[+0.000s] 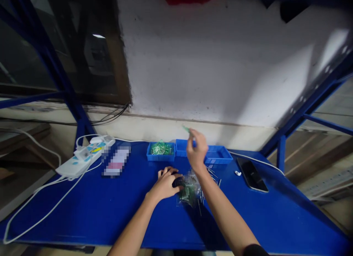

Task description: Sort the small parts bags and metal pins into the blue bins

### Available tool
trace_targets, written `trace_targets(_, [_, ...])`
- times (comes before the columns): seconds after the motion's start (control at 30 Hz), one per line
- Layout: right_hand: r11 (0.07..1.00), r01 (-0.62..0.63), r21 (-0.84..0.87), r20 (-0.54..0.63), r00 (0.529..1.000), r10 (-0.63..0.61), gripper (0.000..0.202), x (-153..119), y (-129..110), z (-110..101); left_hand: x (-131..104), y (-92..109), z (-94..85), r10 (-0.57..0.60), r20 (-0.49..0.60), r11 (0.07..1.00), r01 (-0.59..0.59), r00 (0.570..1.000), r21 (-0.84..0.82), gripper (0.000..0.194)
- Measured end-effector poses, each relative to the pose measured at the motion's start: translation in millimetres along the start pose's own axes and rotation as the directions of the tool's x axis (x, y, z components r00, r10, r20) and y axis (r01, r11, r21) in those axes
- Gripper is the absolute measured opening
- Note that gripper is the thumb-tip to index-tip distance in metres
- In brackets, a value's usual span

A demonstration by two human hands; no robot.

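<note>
My right hand [197,149] is raised above the table, with its fingers pinched around a slim green piece [185,128]; the piece is blurred and its exact kind is not clear. My left hand [166,183] rests on the table with fingers spread, its thumb and forefinger touching the left edge of a clear plastic bag [188,192]. Green pieces show through the bag. Thin metal pins or rods [200,206] lie loose beside and behind it, partly hidden by my right forearm.
Along the back stand a blue bin [161,159] of green pieces and another blue bin [219,161] behind my right hand. A dark phone [252,175] and a small white item [237,173] lie right. A power strip [74,164] with white cables and a pixelated object [117,162] lie left.
</note>
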State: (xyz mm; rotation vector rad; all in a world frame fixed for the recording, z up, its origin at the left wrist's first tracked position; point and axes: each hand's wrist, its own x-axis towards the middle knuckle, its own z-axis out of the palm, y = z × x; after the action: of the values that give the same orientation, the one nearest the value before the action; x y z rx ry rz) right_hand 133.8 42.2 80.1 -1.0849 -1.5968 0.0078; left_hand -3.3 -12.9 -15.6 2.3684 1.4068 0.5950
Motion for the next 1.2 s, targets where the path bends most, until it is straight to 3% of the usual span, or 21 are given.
trace_targets(0.03, [0.997,0.054,-0.056,0.177,0.983,-0.043,0.037,-9,2,8,0,-1,0.7,-0.013,0.015,1.0,0.013,1.0,0.004,0.036])
trace_targets(0.07, [0.988,0.108,-0.108,0.351,0.934,-0.063,0.039,-20,4,13,0,-1,0.8,-0.029,0.019,1.0,0.029,0.999,0.006,0.031])
trace_targets(0.13, [0.97,0.141,-0.196,0.541,0.841,-0.013,0.048,-44,10,16,0,1,-0.4,-0.033,0.015,0.999,0.033,0.999,-0.005,0.028])
trace_targets(0.2, [0.951,0.072,-0.3,0.504,0.858,0.094,0.049,-62,15,4,0,5,-2.5,0.019,0.035,0.999,-0.018,0.999,-0.037,0.028])
trace_targets(0.3, [0.925,-0.067,-0.373,0.344,0.916,0.205,0.041,-77,19,-28,0,10,-3.9,0.087,0.082,0.993,-0.079,0.993,-0.093,0.035])
trace_targets(0.4, [0.914,-0.146,-0.378,0.281,0.923,0.263,0.032,-92,22,-52,2,11,-2.5,0.046,0.074,0.989,-0.034,0.996,-0.145,0.027])
trace_targets(0.47, [0.915,-0.171,-0.365,0.277,0.918,0.282,0.028,-104,23,-57,3,9,-0.9,0.008,0.032,0.979,-0.001,0.999,-0.202,0.021])
trace_targets(0.6, [0.942,-0.169,-0.29,0.33,0.906,0.265,0.025,-109,13,-44,8,0,0.8,-0.143,-0.056,0.886,0.103,0.988,-0.452,0.018])
trace_targets(0.73, [0.967,-0.042,-0.252,0.489,0.857,0.165,0.037,-77,-8,-4,15,-9,2.7,-0.167,-0.074,0.75,0.078,0.983,-0.657,0.03])
trace_targets(0.87, [0.972,0.022,-0.233,0.658,0.74,0.141,0.056,-44,-7,44,18,-13,6.7,-0.196,-0.157,0.757,0.047,0.968,-0.652,0.04])
trace_targets(0.93, [0.976,0.042,-0.215,0.728,0.673,0.131,0.057,-32,3,57,16,-13,6.1,-0.21,-0.112,0.783,0.098,0.971,-0.614,0.035])
trace_targets(1.0, [0.98,0.064,-0.186,0.758,0.644,0.102,0.056,-22,16,60,14,-9,2.3,-0.206,-0.043,0.814,0.146,0.978,-0.562,0.024])
trace_targets(1.1, [0.991,0.081,-0.106,0.742,0.67,0.024,0.048,-15,28,49,10,-3,-7.9,-0.127,-0.021,0.834,0.095,0.992,-0.544,0.02])
trace_targets(1.2, [0.999,-0.049,-0.024,0.599,0.799,0.053,0.036,-23,30,27,9,-3,-17.9,-0.074,-0.103,0.842,0.007,0.992,-0.54,0.02])
